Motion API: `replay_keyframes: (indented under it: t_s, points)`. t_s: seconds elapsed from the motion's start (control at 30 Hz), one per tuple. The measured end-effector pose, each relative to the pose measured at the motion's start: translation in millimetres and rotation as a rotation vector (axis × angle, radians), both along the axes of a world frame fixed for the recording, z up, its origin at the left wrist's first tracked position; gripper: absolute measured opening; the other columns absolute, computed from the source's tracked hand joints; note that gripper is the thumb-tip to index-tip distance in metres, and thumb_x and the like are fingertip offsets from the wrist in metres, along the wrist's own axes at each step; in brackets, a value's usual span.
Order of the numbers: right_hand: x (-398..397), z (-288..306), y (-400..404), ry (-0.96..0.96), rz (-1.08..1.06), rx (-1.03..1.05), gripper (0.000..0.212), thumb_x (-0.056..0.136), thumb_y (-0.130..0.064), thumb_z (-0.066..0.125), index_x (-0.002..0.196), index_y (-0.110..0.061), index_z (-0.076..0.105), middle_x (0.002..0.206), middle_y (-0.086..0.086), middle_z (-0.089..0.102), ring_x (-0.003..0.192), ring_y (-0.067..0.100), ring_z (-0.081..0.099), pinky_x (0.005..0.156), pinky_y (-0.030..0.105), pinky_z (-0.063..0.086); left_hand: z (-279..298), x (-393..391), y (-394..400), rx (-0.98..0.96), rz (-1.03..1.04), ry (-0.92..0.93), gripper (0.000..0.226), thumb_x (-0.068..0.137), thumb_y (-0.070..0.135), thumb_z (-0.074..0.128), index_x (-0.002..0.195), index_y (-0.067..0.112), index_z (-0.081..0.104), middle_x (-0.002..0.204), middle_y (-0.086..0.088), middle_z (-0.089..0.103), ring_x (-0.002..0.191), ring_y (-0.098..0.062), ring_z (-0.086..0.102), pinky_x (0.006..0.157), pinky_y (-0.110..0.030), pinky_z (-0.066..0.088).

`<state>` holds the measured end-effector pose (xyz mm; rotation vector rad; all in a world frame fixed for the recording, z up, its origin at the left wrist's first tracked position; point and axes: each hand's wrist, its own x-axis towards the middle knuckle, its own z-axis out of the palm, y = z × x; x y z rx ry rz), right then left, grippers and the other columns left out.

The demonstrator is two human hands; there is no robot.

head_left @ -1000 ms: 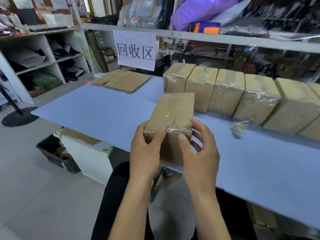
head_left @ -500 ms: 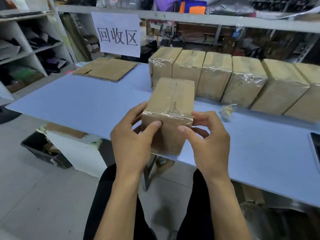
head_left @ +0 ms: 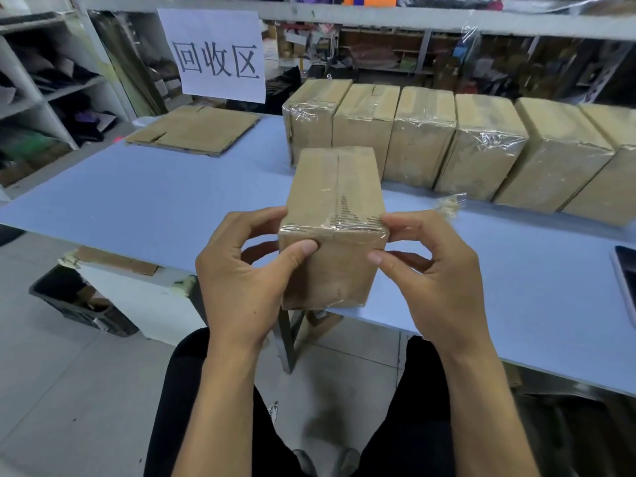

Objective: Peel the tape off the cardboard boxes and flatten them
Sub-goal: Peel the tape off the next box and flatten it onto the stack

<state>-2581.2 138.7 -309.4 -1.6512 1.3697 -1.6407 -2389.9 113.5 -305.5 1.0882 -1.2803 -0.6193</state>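
Now, box: the cardboard box (head_left: pixel 333 228) sits in both hands, above the worktop (head_left: pixel 144 201) edge.
Left hand (head_left: pixel 246 270): grasping it.
Right hand (head_left: pixel 433 270): pinching its taped corner.
Danger: tape (head_left: pixel 332 228) may tear — thin, stuck tight.

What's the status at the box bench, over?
Left hand and right hand grip the held box. Its tape still on. Nothing blocking.

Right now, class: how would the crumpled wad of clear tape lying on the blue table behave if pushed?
The crumpled wad of clear tape looks thin and loosely bunched, so probably very light and squashy. Being tape, it may cling to the blue table rather than slide.
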Motion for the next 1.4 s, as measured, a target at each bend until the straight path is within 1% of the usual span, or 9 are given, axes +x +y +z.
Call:
replay_keyframes:
  t_s: [0.2, 0.37, 0.6, 0.77, 0.87, 1.03, 1.1, 1.23, 1.4]
  points:
    - [12.7, -5.7, -6.8, 0.056, -0.008, -0.072, 0.028, 0.081, -0.001, 0.081, 0.101, -0.020, 0.074, 0.100, -0.003, 0.071, 0.095, 0.015, 0.070, 0.077, 0.029, 0.060, -3.1, 1.5, -4.1, -0.035, -0.093, -0.200, 0.032, 0.076, 0.025, 0.076, 0.107, 0.034, 0.070, 0.131, 0.008, 0.050, 0.127, -0.006, 0.051, 0.094, -0.010, 0.041]
    - [19.3, -5.1, -8.1, 0.128, 0.088, -0.026, 0.048, 0.077, 0.003, 0.081, 0.111, -0.027, 0.067, 0.109, -0.003, 0.062, 0.103, 0.016, 0.064, 0.086, 0.024, 0.057, -6.3, 0.3, -4.4, -0.021, -0.111, -0.297, 0.045, 0.071, 0.027, 0.078, 0.109, 0.047, 0.069, 0.142, 0.016, 0.042, 0.140, -0.011, 0.038, 0.100, -0.003, 0.030]
    - [24.9, -7.0, -11.2, 0.208, -0.074, -0.154, 0.025, 0.079, -0.001, 0.080, 0.101, -0.011, 0.072, 0.097, -0.001, 0.061, 0.090, 0.013, 0.065, 0.076, 0.027, 0.060, -7.5, -2.5, -6.4, -0.037, -0.089, -0.354, 0.046, 0.069, 0.026, 0.079, 0.108, 0.049, 0.068, 0.133, 0.019, 0.045, 0.134, -0.015, 0.042, 0.096, -0.001, 0.031]
    - [19.5, -10.6, -14.3, 0.244, -0.114, -0.200, 0.020, 0.082, -0.004, 0.081, 0.101, -0.008, 0.074, 0.096, 0.001, 0.064, 0.088, 0.008, 0.066, 0.074, 0.025, 0.060, 1.4, -0.4, -23.4, -0.310, -0.061, -0.682, 0.034, 0.072, 0.034, 0.082, 0.102, 0.018, 0.073, 0.120, 0.003, 0.062, 0.121, -0.023, 0.050, 0.097, -0.028, 0.044]
    - [19.6, -14.3, -17.3, 0.240, -0.147, -0.222, 0.018, 0.084, -0.004, 0.080, 0.101, -0.005, 0.074, 0.096, 0.000, 0.064, 0.088, 0.008, 0.066, 0.075, 0.024, 0.059, 10.9, 3.2, -35.1, -0.441, -0.098, -0.856, 0.034, 0.076, 0.038, 0.082, 0.094, 0.011, 0.069, 0.106, 0.001, 0.066, 0.099, -0.025, 0.058, 0.072, -0.043, 0.052]
    - [25.8, -19.9, -17.5, 0.270, -0.233, -0.295, 0.005, 0.091, -0.010, 0.073, 0.092, -0.005, 0.074, 0.091, 0.002, 0.066, 0.086, 0.010, 0.064, 0.068, 0.022, 0.057, 16.5, 4.7, -48.2, -0.590, -0.171, -0.936, 0.039, 0.085, 0.045, 0.074, 0.085, 0.008, 0.062, 0.096, -0.001, 0.065, 0.086, -0.025, 0.059, 0.053, -0.042, 0.049]
    - [25.2, -19.2, -18.9, 0.268, -0.283, -0.295, 0.013, 0.095, -0.016, 0.068, 0.087, -0.007, 0.073, 0.086, 0.001, 0.068, 0.080, 0.009, 0.063, 0.063, 0.021, 0.053, 16.3, 4.4, -51.0, -0.669, -0.194, -0.954, 0.038, 0.090, 0.042, 0.072, 0.082, 0.006, 0.062, 0.095, -0.004, 0.066, 0.084, -0.027, 0.062, 0.052, -0.042, 0.048]
    - [15.2, -14.7, -17.2, 0.137, -0.154, -0.189, 0.007, 0.095, -0.014, 0.067, 0.093, -0.013, 0.073, 0.091, -0.001, 0.069, 0.085, 0.012, 0.066, 0.065, 0.017, 0.051, 13.7, 3.0, -56.6, -0.822, -0.137, -1.051, 0.035, 0.094, 0.036, 0.069, 0.077, 0.006, 0.064, 0.090, -0.005, 0.068, 0.077, -0.028, 0.062, 0.046, -0.041, 0.041]
    - [5.3, -12.6, -13.5, 0.146, 0.020, -0.074, 0.034, 0.083, -0.001, 0.076, 0.111, -0.018, 0.068, 0.106, 0.002, 0.065, 0.098, 0.016, 0.067, 0.074, 0.026, 0.059, 10.6, 0.0, -62.3, -0.907, -0.091, -1.070, 0.033, 0.095, 0.033, 0.069, 0.074, 0.007, 0.065, 0.084, -0.004, 0.067, 0.072, -0.027, 0.061, 0.047, -0.038, 0.036]
